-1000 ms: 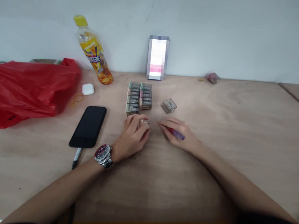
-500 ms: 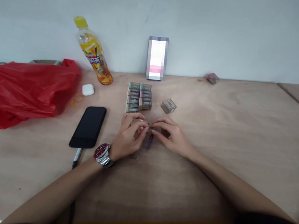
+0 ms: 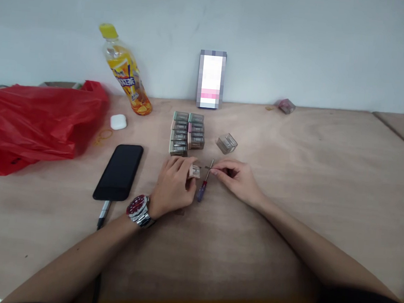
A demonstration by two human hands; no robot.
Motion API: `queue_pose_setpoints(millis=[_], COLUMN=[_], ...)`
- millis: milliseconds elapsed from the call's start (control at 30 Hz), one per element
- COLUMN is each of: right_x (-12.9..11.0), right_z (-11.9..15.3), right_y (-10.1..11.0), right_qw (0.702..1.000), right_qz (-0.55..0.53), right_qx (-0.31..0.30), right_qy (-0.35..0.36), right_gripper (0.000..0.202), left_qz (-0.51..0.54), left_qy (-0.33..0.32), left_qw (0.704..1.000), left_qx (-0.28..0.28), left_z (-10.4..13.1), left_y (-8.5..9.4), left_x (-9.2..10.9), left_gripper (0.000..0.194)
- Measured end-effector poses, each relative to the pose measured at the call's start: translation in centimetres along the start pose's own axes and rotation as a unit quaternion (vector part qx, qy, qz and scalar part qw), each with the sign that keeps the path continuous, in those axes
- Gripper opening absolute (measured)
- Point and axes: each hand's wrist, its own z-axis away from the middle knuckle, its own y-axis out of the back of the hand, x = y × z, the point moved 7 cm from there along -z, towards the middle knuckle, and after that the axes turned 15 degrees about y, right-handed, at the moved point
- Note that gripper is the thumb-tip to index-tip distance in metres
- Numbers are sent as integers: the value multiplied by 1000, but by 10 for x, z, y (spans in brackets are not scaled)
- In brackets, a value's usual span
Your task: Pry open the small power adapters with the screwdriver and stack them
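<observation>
My left hand [image 3: 175, 187], a watch on its wrist, has its fingers and thumb closed around a small beige pencil sharpener [image 3: 195, 171]. Facing it, my right hand [image 3: 236, 180] pinches a small thin dark blade [image 3: 207, 167] between thumb and forefinger. A screwdriver [image 3: 202, 191] with a purple and red handle lies on the table between the two hands, its shaft pointing away from me and partly beneath the blade. Beyond my left hand stand several clear-grey boxed sharpeners [image 3: 196, 141] in two columns. One clear sharpener case [image 3: 227, 144] lies apart, beyond my right hand.
A phone [image 3: 211, 79] leans on the wall. To the left are a drink bottle [image 3: 127, 76], a red plastic bag [image 3: 37, 127], a white earphone case [image 3: 118, 122], rubber bands [image 3: 104, 136] and a cabled black phone [image 3: 118, 171]. A pinkish case [image 3: 286, 106] sits by the wall.
My hands have moved apart. The left fingers have shifted back to the beige sharpener, and the right hand has drawn slightly right with the blade, uncovering the screwdriver's shaft.
</observation>
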Motion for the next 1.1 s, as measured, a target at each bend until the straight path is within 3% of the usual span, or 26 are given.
queue_pose_setpoints(millis=[200,633,900,1100], right_x=[-2,-4,0,0], right_z=[0,1,0,0], right_y=[0,-8,-10,-12], right_qw=[999,986,975,973], right_qz=[-36,-83,-114,-126], right_qx=[-25,-136,-161,-145], right_qy=[-15,-53,-102,-127], right_gripper=[18,22,17,24], left_qz=[67,122,131,132], left_qy=[-57,-80,-88,-92], left_qw=[996,989,987,986], left_qx=[28,-14,-41,-31], left_z=[4,8,9,9], left_y=[4,2,-2,0], left_x=[4,4,5,6], left_gripper=[46,51,51,50])
